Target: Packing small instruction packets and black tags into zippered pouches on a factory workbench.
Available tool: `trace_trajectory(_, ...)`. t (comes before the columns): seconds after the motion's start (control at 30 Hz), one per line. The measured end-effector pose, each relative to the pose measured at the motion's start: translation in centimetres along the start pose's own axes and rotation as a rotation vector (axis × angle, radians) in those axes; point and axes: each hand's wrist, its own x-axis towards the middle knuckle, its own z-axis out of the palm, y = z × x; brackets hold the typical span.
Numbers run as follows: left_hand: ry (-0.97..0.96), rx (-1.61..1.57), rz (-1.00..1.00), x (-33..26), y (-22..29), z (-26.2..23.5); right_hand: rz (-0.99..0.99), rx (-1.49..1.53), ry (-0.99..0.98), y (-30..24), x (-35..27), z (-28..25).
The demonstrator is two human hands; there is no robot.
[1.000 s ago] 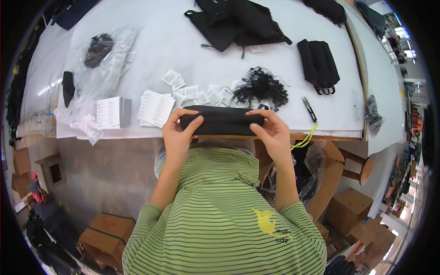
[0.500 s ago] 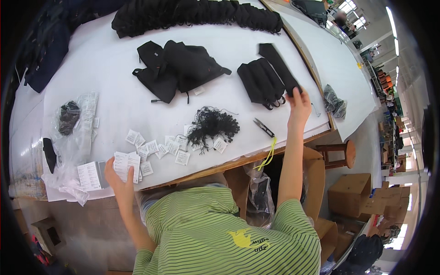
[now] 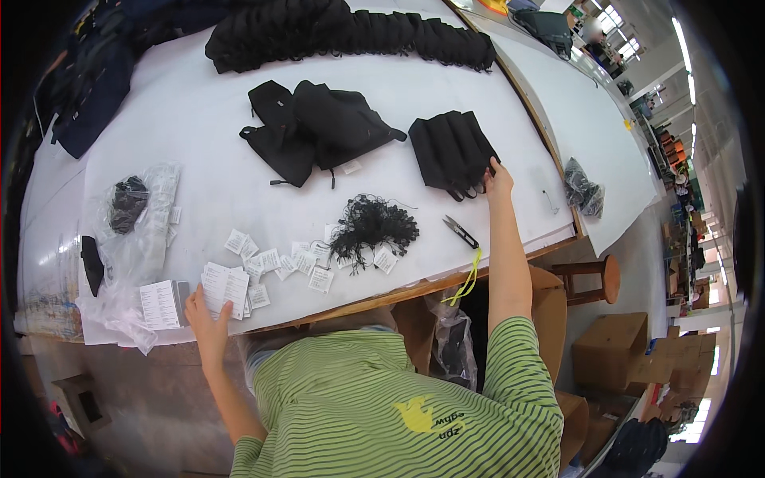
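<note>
My left hand (image 3: 209, 317) is closed round the edges of some white printed cards (image 3: 226, 285) at the table's front edge. Beside it stands a thicker stack of similar cards (image 3: 162, 306). Farther right, my right hand (image 3: 499, 180) pinches the right end of a row of black fabric pouches (image 3: 450, 147) with small loops, lying side by side. Its fingertips are partly hidden by the cloth. Small thread snips (image 3: 460, 232) with a yellow-green cord lie just below that hand. A tangle of black strings (image 3: 373, 231) with white tags (image 3: 319, 280) is between my hands.
Black fabric bags (image 3: 319, 127) lie mid-table, with a long row of black bundles (image 3: 351, 33) behind. Clear plastic bags (image 3: 147, 231) are at the left. A wooden stool (image 3: 610, 278) and cardboard boxes (image 3: 610, 350) stand on the floor at right.
My right hand has brought the raised black pouch down and left against the row of pouches. My left hand stays at the cards. The whole view has shifted slightly.
</note>
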Motion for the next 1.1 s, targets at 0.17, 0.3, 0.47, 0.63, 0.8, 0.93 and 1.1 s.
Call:
trace_trajectory(0.17, 0.007, -0.004, 0.017, -0.1, 0.1, -0.1, 0.087, 0.228, 0.008, -1.0, -0.7, -0.4)
trace_trajectory(0.3, 0.072, -0.021, 0.012, -0.3, 0.5, 0.3, 0.12, 0.239, 0.015, -1.2, -0.9, 0.1)
trace_trajectory(0.47, 0.265, 0.135, 0.054, -0.6, 2.5, -0.5, -0.095, -0.522, 0.015, -2.7, -3.2, -0.1)
trace_trajectory(0.63, 0.11, 0.17, 0.038, 1.0, 2.0, -1.7, -0.719, -0.885, 0.212, -3.5, -6.1, 1.0)
trace_trajectory(0.8, -0.119, -0.27, -0.122, 1.1, 4.3, -3.5, -0.755, -0.824, -0.38, -3.5, -17.6, 6.4)
trace_trajectory(0.93, -0.201, -0.663, -0.112, 0.5, 5.8, -3.6, -0.8, -1.191, -0.71, -0.4, -22.5, 8.2)
trace_trajectory(1.1, -0.164, -0.833, -0.085, -1.0, 7.0, -3.8, -0.752, -1.387, -0.546, 2.8, -18.4, 5.2)
